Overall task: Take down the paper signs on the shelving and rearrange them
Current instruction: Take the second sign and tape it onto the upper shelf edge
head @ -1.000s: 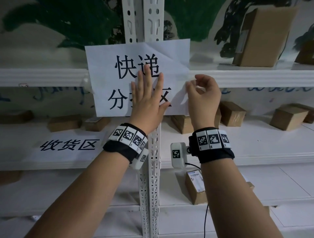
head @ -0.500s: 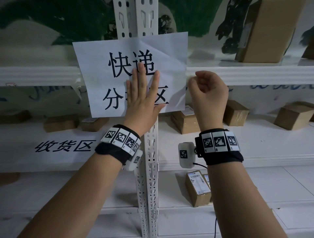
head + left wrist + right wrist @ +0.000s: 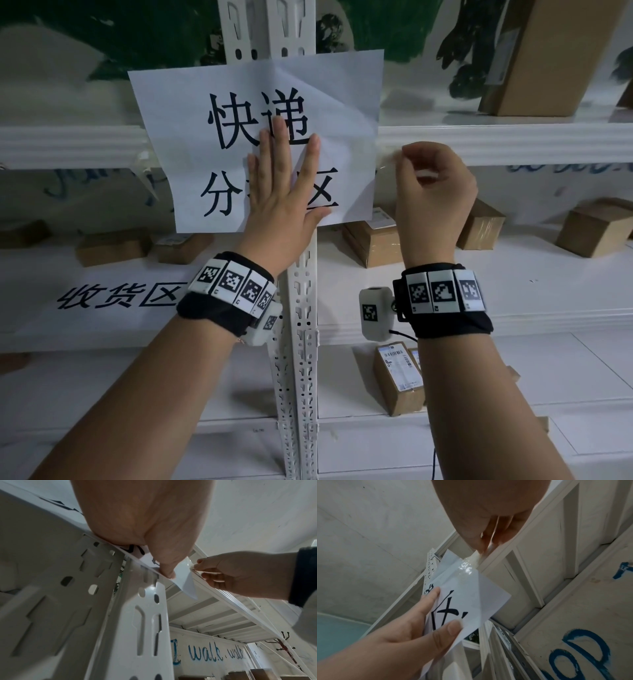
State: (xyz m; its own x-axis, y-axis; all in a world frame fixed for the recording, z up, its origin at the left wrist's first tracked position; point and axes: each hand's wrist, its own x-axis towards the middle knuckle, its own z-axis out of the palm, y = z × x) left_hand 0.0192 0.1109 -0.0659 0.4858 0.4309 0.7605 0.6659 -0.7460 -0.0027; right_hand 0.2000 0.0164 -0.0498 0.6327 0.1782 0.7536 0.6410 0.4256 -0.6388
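A white paper sign [image 3: 191, 137] with large black characters hangs across the white upright post [image 3: 301, 342] and the upper shelf beam [image 3: 513, 144]. My left hand [image 3: 284, 192] lies flat on its lower middle, fingers straight, pressing it against the post. My right hand [image 3: 428, 198] is just right of the sign's right edge, pinching a strip of clear tape [image 3: 387, 159] that runs from the paper to the beam. In the right wrist view the shiny tape [image 3: 465, 566] stretches off the sign [image 3: 471, 599]. A second sign [image 3: 120, 296] lies flat on the middle shelf at the left.
Small cardboard boxes [image 3: 373, 243] sit on the middle shelf behind the sign and to the right [image 3: 596, 226]. A tall box [image 3: 541, 54] leans on the top shelf at the right. A labelled parcel [image 3: 397, 377] stands on the lower shelf. A loose tape end [image 3: 144, 164] hangs at the sign's left edge.
My right hand has drawn a little to the right, away from the sign's edge, with the tape pinched. The left hand stays flat on the paper.
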